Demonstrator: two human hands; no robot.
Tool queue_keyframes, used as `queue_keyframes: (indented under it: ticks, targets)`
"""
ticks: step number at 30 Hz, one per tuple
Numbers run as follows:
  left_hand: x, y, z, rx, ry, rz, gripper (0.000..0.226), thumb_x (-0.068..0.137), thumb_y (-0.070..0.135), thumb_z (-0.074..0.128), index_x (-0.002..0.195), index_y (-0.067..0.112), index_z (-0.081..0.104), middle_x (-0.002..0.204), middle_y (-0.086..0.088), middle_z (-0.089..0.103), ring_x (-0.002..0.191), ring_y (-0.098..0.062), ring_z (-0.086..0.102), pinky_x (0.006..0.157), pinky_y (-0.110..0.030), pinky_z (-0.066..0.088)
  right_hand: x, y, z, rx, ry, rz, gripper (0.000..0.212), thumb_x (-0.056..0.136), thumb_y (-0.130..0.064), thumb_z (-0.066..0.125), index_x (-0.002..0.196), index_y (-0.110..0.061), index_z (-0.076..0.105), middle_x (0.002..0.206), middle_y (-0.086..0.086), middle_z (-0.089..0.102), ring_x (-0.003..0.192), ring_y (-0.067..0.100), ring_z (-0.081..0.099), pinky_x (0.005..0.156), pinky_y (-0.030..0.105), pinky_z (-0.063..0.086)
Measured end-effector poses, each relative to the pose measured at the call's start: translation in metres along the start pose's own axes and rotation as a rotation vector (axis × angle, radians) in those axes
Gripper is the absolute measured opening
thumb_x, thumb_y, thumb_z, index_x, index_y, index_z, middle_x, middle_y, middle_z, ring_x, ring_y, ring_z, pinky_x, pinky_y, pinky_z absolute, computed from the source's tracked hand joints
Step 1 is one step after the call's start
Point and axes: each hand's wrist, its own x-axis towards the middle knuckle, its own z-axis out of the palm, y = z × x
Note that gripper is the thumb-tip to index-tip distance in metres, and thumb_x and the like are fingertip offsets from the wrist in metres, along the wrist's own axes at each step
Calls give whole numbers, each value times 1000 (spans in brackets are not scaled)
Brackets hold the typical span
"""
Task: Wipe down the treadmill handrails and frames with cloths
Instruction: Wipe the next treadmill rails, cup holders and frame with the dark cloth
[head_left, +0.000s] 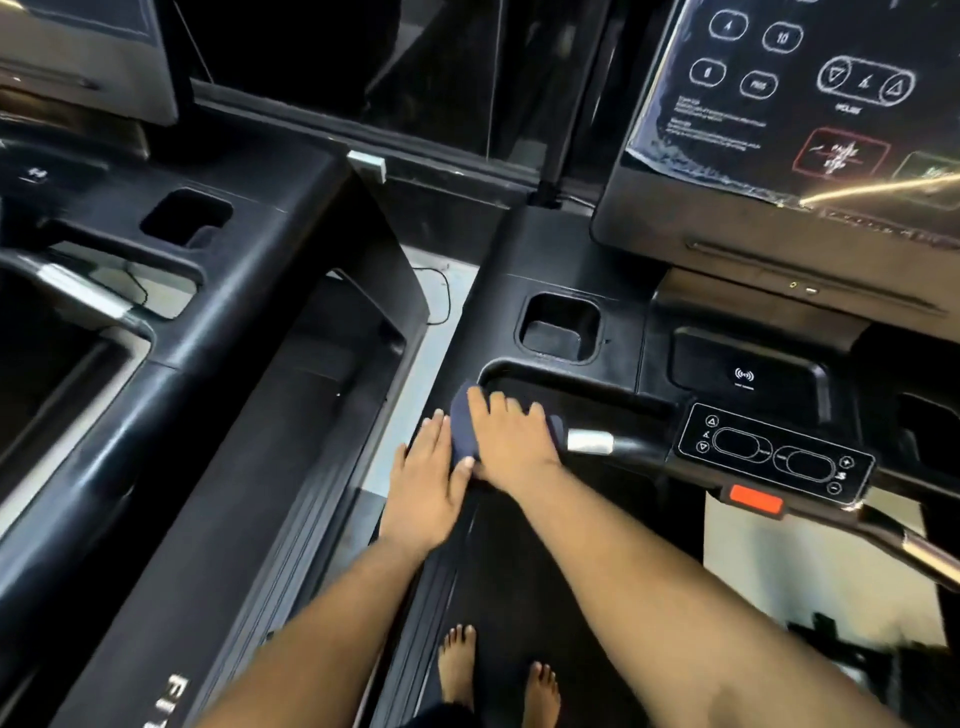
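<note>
A dark blue cloth (462, 428) is draped over the left end of the treadmill's black front handrail (639, 447). My right hand (511, 441) lies on top of the cloth with its fingers curled over the bar, pressing the cloth onto it. Just left of it, my left hand (428, 478) rests flat with straight fingers, its thumb touching the cloth's lower edge. A silver sensor sleeve (589, 442) on the rail shows just right of my right hand.
A control pad (774, 454) with a red stop tab (756, 500) sits on the rail to the right. The console screen (810, 98) stands above, with a cup holder (561, 327) below it. A second treadmill (171, 291) stands at the left. My bare feet (496, 675) are on the belt.
</note>
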Motion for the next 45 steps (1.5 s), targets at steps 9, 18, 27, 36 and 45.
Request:
queue_keyframes:
  ticks: [9, 18, 27, 36, 45]
  targets:
    - [2, -1, 4, 157, -100, 86, 81, 101, 62, 17, 164, 19, -7, 173, 2, -10, 157, -11, -15, 126, -54, -6, -39, 11, 29, -176, 96, 34, 88, 84, -47, 61, 156, -11, 27, 143, 14, 51, 133, 33, 48, 113, 58, 34]
    - [4, 5, -4, 235, -204, 73, 82, 94, 61, 8, 161, 21, -18, 170, 3, -21, 155, -13, -25, 125, -59, -8, -35, 18, 15, -101, 33, 70, 83, 76, -51, 68, 146, -16, 40, 133, 11, 55, 123, 34, 54, 108, 56, 35]
    - [4, 8, -4, 264, -210, 81, 82, 95, 62, 7, 162, 20, -13, 171, 1, -18, 156, -16, -22, 124, -60, -10, 20, 41, -23, 131, -299, -1, 76, 56, -81, 58, 113, -31, 56, 106, -2, 70, 96, 28, 68, 69, 39, 43]
    - [5, 6, -1, 308, -191, 89, 79, 96, 64, 12, 162, 28, -14, 171, 0, -16, 157, -20, -18, 123, -62, -10, 4, 46, -14, 19, -205, -26, 76, 63, -71, 66, 123, -27, 54, 111, 1, 68, 99, 28, 66, 73, 42, 46]
    - [4, 6, 0, 344, -202, 87, 79, 97, 64, 12, 163, 28, -11, 170, -1, -20, 157, -20, -20, 124, -64, -5, -35, 35, 10, -118, -29, 39, 83, 69, -64, 71, 137, -22, 48, 124, 9, 60, 112, 32, 57, 91, 49, 40]
